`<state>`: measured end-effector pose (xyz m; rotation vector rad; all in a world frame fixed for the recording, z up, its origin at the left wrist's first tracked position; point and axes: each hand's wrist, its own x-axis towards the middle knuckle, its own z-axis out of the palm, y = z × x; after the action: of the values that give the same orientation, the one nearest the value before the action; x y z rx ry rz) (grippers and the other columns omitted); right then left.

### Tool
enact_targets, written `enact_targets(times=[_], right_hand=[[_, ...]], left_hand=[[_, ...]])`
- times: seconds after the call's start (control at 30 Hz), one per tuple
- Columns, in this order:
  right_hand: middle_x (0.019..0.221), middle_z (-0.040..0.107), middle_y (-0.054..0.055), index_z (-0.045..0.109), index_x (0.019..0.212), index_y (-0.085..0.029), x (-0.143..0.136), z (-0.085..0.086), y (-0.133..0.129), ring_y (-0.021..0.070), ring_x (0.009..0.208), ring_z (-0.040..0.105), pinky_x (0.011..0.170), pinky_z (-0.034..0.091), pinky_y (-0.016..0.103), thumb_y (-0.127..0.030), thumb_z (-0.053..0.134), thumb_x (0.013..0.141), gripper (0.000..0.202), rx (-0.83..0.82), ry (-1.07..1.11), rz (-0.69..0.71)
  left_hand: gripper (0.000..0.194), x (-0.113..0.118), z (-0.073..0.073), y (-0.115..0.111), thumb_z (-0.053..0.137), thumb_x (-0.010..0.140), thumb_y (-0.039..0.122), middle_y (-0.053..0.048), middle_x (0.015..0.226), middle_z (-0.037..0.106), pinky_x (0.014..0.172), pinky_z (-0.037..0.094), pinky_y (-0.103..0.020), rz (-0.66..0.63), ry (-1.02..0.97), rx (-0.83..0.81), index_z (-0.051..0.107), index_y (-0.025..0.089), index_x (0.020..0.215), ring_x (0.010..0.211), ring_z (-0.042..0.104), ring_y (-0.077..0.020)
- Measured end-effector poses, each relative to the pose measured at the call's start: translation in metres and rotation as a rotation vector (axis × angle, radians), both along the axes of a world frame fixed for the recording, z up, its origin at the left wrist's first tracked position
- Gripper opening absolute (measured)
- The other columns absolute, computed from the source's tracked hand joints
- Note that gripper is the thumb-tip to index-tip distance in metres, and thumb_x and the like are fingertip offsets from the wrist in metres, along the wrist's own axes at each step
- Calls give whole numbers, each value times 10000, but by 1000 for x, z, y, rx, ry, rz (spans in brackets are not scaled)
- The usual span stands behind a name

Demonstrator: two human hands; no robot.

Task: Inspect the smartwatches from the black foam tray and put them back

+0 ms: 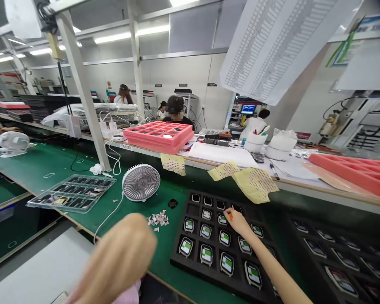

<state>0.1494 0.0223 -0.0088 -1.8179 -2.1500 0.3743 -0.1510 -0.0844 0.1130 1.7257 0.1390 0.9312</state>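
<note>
Right hand (237, 220) over black tray (180, 258), two fans.

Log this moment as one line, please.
right hand: reaching into black foam tray of lit smartwatch bodies, small orange tool pinched | left hand: raised, blurred, grip unclear | bench: green mat

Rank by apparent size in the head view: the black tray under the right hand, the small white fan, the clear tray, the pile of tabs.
1. Black tray, nearest, so partly inflated.
2. Clear tray.
3. Fan.
4. Tabs.
</note>
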Motion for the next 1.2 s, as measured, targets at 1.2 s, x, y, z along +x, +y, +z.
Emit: enact_targets(times=[1.2], right_hand=[[712, 643, 55, 582, 954, -154, 15, 24, 16, 164, 511, 649, 369, 391, 210, -499, 538, 792, 384, -256, 1089, 15]], left_hand=[[585, 97, -86, 154, 682, 745, 371, -33, 806, 658, 547, 393, -220, 157, 1117, -17, 512, 153, 1261, 675, 601, -160]])
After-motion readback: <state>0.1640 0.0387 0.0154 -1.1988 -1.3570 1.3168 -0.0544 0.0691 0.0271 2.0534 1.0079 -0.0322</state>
